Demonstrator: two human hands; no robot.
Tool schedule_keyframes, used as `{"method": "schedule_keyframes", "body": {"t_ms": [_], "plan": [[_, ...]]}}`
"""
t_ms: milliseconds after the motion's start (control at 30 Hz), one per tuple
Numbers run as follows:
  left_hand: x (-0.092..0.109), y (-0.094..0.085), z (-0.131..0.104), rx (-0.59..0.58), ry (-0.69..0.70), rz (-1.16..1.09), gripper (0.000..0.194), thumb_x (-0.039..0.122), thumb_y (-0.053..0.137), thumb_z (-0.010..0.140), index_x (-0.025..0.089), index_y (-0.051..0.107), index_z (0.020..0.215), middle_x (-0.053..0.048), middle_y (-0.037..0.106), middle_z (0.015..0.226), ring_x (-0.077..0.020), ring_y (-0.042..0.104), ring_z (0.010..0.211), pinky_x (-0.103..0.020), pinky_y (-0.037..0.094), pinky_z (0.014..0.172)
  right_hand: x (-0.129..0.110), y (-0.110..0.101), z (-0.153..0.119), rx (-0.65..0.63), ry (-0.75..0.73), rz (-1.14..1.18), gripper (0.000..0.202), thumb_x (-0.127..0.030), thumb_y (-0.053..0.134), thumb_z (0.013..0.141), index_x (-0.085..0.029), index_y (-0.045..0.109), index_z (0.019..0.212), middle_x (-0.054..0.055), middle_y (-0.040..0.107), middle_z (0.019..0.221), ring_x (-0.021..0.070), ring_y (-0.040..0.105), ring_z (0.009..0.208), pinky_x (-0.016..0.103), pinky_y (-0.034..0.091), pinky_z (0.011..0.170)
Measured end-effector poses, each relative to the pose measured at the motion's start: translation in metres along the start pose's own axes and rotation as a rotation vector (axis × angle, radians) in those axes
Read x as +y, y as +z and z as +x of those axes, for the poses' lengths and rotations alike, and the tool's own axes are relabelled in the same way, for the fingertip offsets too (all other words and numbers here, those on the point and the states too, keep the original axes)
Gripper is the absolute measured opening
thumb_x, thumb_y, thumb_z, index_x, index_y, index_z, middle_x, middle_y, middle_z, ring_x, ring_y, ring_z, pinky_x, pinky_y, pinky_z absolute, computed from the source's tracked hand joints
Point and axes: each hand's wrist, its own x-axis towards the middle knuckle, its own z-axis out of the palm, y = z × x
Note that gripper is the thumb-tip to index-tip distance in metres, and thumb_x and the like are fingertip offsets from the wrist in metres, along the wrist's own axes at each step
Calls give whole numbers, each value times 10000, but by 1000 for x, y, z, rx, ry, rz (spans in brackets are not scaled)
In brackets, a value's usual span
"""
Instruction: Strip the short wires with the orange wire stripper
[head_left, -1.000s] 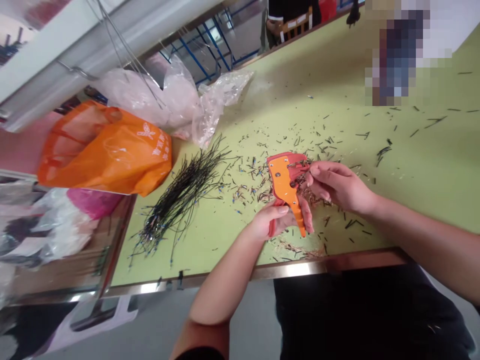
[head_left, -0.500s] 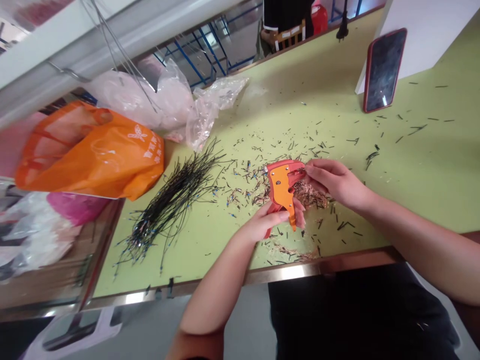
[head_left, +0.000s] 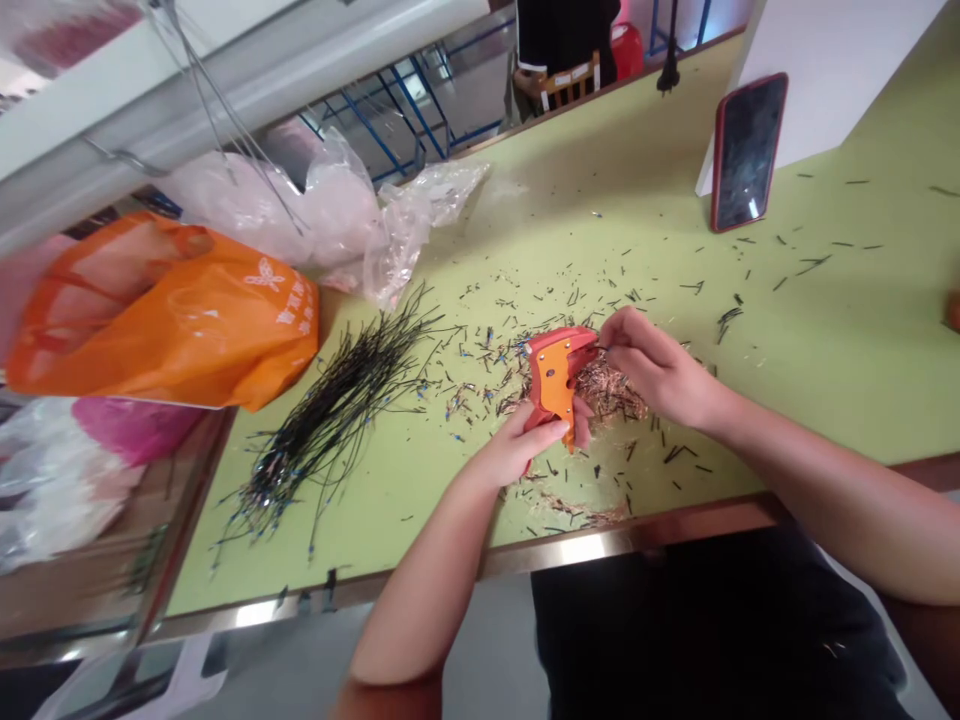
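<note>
My left hand [head_left: 517, 442] is wrapped round the handles of a wire stripper [head_left: 553, 375] with an orange body and red jaws. The tool is held above the table with its jaws facing right. At the jaw end, my right hand [head_left: 651, 365] is closed in a pinch, and a thin dark bit of black wire [head_left: 602, 348] shows between its fingertips and the jaws. Beneath the tool and hands lies a heap of copper strands [head_left: 611, 390] mixed with short black offcuts. To the left lies a bundle of black wires [head_left: 337, 390], many with small blue ends.
A phone [head_left: 748, 152] leans against a white box [head_left: 825, 80] at the back right. An orange bag [head_left: 172, 310] and clear plastic bags [head_left: 337, 205] stand at the left. Black offcuts litter the green table [head_left: 817, 370]. Beyond it is another person [head_left: 566, 40].
The stripper's handles and jaws look closer together than before. My right hand stays at the jaws, its fingers more curled. The whole view has shifted slightly.
</note>
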Motion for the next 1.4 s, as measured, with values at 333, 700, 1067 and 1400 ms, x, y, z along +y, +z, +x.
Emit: {"method": "schedule_keyframes", "body": {"t_ms": [333,700,1067,1400], "plan": [[-12,4,4,47,-54,-100,335,486,719,937,153,679,940,-36,686,755,-178,655,701,-309,514,681,10,-9,10,-157,16,156,58,-261,518,1030,-219,491,1059,-20,654,762,127,561,662,312,455,624],[-8,11,9,31,-103,-274,367,495,776,857,160,633,812,-7,603,645,-150,596,594,-278,482,597,37,-78,55,612,-5,-326,289,-330,486,1042,-216,607,1279,160,661,1387,290,622,1287,507,477,1139],[-13,11,11,106,-167,-227,475,571,853,755,153,663,875,-24,666,723,-168,626,653,-307,519,648,61,-141,111,662,271,-758,832,-128,468,940,-20,162,1706,235,345,1726,457,124,1642,659,86,1310],[-7,9,14,83,-66,-299,373,496,789,829,152,650,863,-18,648,668,-162,634,617,-285,524,619,27,-44,63,436,51,-397,440,-401,395,1091,-214,598,1433,138,655,1494,231,637,1360,418,515,1154]]}}
